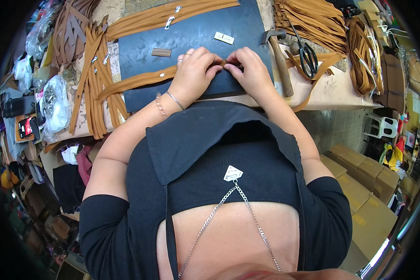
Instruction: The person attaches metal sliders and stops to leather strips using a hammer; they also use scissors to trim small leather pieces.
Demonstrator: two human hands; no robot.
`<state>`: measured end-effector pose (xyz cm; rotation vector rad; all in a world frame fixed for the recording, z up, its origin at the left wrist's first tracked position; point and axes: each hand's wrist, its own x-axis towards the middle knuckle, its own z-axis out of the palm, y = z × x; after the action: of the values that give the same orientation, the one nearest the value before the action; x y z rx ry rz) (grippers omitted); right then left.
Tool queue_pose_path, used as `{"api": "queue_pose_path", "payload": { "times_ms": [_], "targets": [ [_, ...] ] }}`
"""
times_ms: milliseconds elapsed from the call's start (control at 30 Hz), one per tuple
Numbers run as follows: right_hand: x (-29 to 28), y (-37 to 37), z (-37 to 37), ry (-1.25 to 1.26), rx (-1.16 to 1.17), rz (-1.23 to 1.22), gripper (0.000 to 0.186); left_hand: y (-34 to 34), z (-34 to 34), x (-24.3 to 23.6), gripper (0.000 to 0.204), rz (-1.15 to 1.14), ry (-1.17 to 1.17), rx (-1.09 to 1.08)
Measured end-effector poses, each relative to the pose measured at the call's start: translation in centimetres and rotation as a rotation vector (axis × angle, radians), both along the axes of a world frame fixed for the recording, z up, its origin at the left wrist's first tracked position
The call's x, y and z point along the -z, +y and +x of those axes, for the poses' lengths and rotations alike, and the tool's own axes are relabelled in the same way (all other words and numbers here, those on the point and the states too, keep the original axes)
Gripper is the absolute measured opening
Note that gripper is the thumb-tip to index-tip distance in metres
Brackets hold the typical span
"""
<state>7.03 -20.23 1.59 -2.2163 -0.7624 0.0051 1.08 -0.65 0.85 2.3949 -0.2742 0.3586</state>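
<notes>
A tan zipper strip [137, 80] with a small metal slider [162, 74] runs from the left across the dark board [191, 35] and under my left hand [196, 72]. My left hand is closed on the strip, thumb and fingertips pinching near its right end. Fingertip to fingertip with it, my right hand [251, 70] pinches the same end. The fingers mostly hide that end. Beyond the left hand lies a short brown zipper piece [161, 52]. A small pale rectangular block [224, 38] rests farther back on the board.
Right of the board lie a hammer [281, 67] and black-handled scissors [308, 60]. Tan zipper bundles [308, 23] are piled behind them. More zippers [144, 21] with metal pulls lie along the back, and loose strips [94, 84] hang over the table's left edge. Cardboard boxes [364, 205] stand lower right.
</notes>
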Motion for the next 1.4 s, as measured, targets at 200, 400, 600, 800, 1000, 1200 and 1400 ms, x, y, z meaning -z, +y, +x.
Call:
{"api": "queue_pose_path", "payload": {
  "times_ms": [200, 400, 600, 800, 1000, 1200, 1400],
  "targets": [
    [-1.1, 0.4, -0.2, 0.036, 0.008, -0.043, 0.013, 0.4, 0.0, 0.1, 0.012, 0.039, -0.08, 0.003],
    [-0.2, 0.2, 0.1, 0.008, 0.007, -0.036, 0.014, 0.4, -0.2, 0.1, 0.012, 0.037, -0.094, 0.033],
    [-0.2, -0.2, -0.2, -0.048, 0.004, -0.052, 0.011, 0.5, -0.4, 0.0, 0.012, 0.077, -0.122, 0.025],
    [-0.1, -0.2, -0.6, -0.113, 0.0, -0.022, 0.007, 0.5, -0.6, 0.0, 0.016, 0.14, -0.128, 0.016],
    [0.2, -1.4, -0.5, -0.185, -0.06, -0.045, 0.014, 1.1, -0.7, 0.1, 0.026, 0.228, -0.113, 0.061],
    [-0.2, -2.5, -0.1, -0.13, 0.064, -0.084, 0.019, 1.0, -0.8, -0.2, 0.032, 0.428, -0.16, 0.076],
    [-1.5, -0.7, 0.1, 0.439, 0.087, 0.085, 0.014, 0.7, -0.9, -0.5, 0.033, 0.514, -0.199, 0.072]
  ]
}}
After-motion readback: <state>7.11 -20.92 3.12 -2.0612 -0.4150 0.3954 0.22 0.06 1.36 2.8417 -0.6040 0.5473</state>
